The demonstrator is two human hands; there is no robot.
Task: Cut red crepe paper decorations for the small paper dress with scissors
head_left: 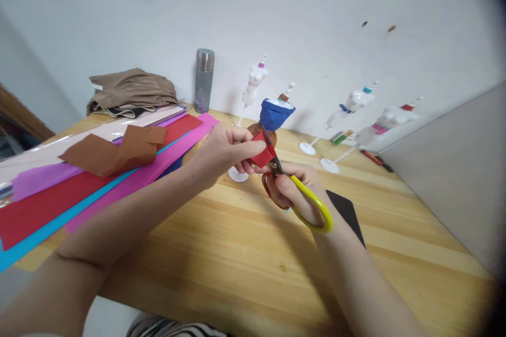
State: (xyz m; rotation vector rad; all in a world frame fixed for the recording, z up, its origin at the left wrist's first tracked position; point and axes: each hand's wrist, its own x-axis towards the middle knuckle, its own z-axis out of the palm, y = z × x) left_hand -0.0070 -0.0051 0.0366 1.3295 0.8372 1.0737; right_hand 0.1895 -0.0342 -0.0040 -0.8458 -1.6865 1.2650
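My left hand pinches a small piece of red paper between thumb and fingers. In my right hand is a pair of scissors with a yellow handle loop and a red one. The dark blades meet the right edge of the red paper. Right behind stands a miniature mannequin dressed in blue paper with brown below and a brown band at its neck. My hands and the red paper partly hide its lower part and stand.
Colored paper strips and a folded brown piece lie on the left. Beyond them are folded brown cloth and a grey flask. More mannequins line the wall. A black flat object lies right.
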